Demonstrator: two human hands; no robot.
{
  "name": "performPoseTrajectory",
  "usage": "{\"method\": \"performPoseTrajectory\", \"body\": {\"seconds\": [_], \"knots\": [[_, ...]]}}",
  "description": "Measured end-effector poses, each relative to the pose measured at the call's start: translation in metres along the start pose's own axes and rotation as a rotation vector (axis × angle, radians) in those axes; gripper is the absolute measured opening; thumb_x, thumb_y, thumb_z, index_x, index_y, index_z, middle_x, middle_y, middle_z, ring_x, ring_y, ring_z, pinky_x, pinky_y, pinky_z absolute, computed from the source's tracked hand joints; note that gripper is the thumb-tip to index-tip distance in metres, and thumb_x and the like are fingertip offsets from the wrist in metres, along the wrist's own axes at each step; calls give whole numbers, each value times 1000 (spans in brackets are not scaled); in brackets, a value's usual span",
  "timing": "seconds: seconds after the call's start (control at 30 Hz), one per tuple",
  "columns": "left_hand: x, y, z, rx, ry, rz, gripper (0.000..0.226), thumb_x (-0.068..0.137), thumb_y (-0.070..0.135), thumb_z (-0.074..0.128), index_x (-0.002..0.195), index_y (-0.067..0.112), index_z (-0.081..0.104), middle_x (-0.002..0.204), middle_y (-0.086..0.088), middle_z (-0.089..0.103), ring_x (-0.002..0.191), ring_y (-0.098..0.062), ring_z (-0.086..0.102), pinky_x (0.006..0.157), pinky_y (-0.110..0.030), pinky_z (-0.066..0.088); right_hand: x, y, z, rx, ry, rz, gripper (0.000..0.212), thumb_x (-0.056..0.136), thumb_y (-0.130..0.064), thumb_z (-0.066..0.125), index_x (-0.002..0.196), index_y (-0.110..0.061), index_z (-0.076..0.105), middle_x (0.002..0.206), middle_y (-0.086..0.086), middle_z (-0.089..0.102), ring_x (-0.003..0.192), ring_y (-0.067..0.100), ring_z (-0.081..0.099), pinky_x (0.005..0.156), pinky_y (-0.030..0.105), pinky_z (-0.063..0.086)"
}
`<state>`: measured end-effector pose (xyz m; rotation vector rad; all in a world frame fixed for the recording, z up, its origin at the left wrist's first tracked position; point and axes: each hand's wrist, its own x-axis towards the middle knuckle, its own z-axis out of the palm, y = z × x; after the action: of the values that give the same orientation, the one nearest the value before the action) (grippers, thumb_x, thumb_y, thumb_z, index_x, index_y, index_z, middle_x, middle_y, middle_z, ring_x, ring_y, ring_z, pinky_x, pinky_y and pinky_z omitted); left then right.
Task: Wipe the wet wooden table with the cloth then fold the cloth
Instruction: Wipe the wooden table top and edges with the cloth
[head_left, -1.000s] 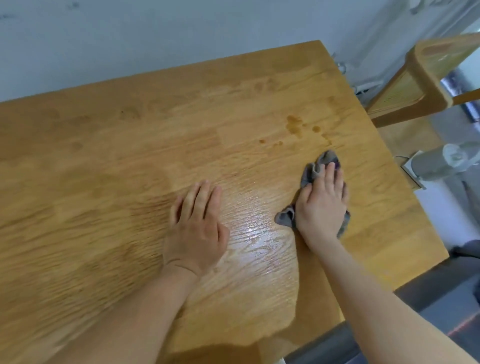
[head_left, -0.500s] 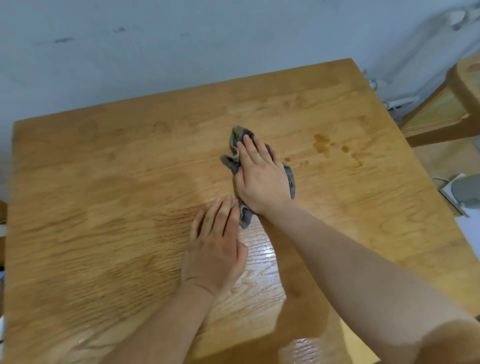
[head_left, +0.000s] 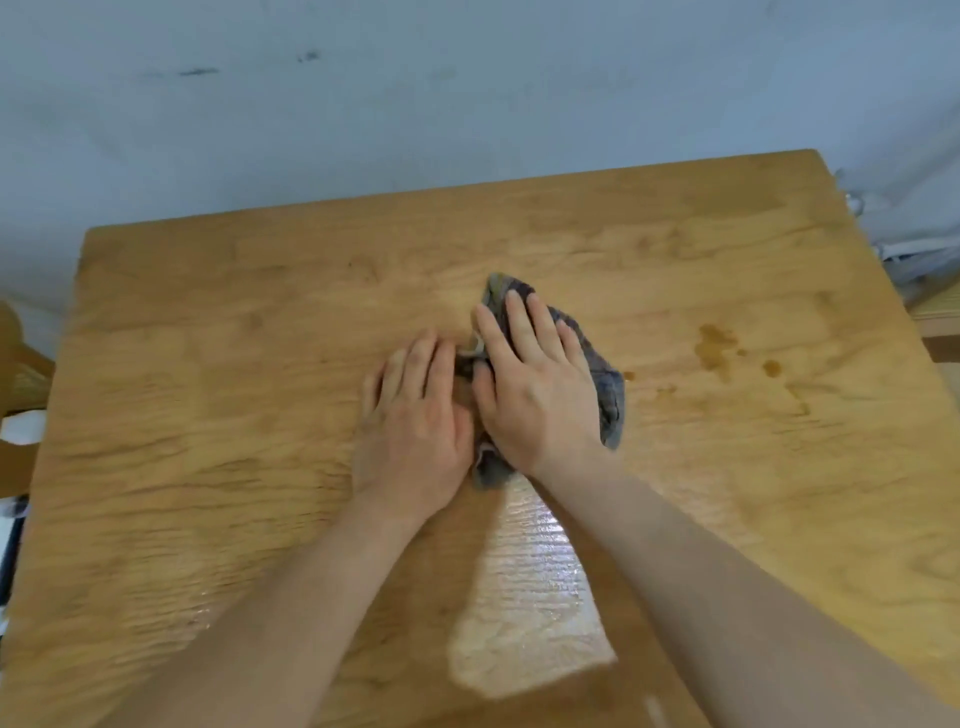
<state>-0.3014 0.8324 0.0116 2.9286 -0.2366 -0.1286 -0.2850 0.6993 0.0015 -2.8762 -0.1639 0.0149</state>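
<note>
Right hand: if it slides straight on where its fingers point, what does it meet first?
Only bare wood: the right hand, pressing the cloth, points at the table far edge, then probably the wall. The brown spills sit off rightward.

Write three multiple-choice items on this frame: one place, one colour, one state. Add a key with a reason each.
1. Where do the dark wet spots lie relative to the cloth?
A. To the person's right of it
B. To the person's left of it
C. Under it
2. What colour is the cloth?
A. Red
B. Grey
C. Yellow
3. How is the right hand?
A. Fisted, in the air
B. Flat, pressing the cloth
C. Raised, empty
Key: 1 A, the spots sit apart from it, toward the right edge of the table; 2 B, grey fabric shows round the hand; 3 B, straight fingers lie on the cloth.
</note>
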Motion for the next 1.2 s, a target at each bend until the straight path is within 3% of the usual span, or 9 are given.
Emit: {"method": "performPoseTrajectory", "body": {"seconds": [0.2,0.3,0.47,0.53,0.63,0.77,1.0,1.07,1.2], "knots": [[-1,3,0,9,9,-40,55,87,30,32,138,12,42,145,-9,42,134,-29,37,109,-46,31,125,-11,1,-8,-36,-32,53,100,-41,27,149,-24,35,160,1,25,149,21,12,119,44,11],[-1,3,1,16,4,-25,54,85,30,32,136,12,44,142,-12,44,131,-32,39,109,-49,33,142,-41,4,72,-98,-200,51,100,-51,28,143,-30,45,159,-6,28,149,16,13,120,42,10],[-2,0,3,-11,29,11,51,83,28,38,130,14,47,137,-12,47,128,-30,37,105,-53,37,137,-10,-4,274,-105,-564,30,89,-35,58,111,-21,73,130,1,64,127,22,53,105,38,40],[0,-2,4,-37,47,18,50,83,29,37,129,14,47,138,-11,47,129,-30,38,104,-52,38,159,24,-9,202,42,-360,38,87,-33,47,117,-21,66,126,4,64,116,29,60,96,44,46],[1,-3,4,-38,61,38,48,85,30,35,129,13,47,138,-12,48,130,-29,42,105,-52,37,180,45,-9,47,101,-59,53,90,-31,28,139,-22,45,136,2,55,129,25,46,109,45,32],[-1,-2,4,-37,63,41,49,84,29,36,127,12,49,137,-12,48,129,-29,41,105,-51,37,150,16,-3,-1,-24,-135,56,94,-36,27,146,-21,40,156,-5,34,146,22,24,117,48,18],[-2,-1,4,-88,79,48,28,81,28,37,105,17,50,136,-13,50,128,-32,42,103,-52,37,50,27,-10,35,-34,-366,46,95,-30,39,138,-21,54,147,-3,48,136,21,43,103,41,36],[-1,-2,4,-103,88,47,27,81,27,37,103,17,50,136,-13,50,129,-30,40,103,-52,37,80,37,-12,-6,29,-256,45,93,-32,41,136,-25,56,145,-5,51,128,24,47,92,43,40],[-1,-2,6,-108,98,33,25,80,26,38,102,19,49,136,-11,49,131,-28,37,105,-50,34,141,46,-11,-41,48,128,51,97,-36,30,145,-26,41,156,-5,33,143,22,26,111,47,22]]}}
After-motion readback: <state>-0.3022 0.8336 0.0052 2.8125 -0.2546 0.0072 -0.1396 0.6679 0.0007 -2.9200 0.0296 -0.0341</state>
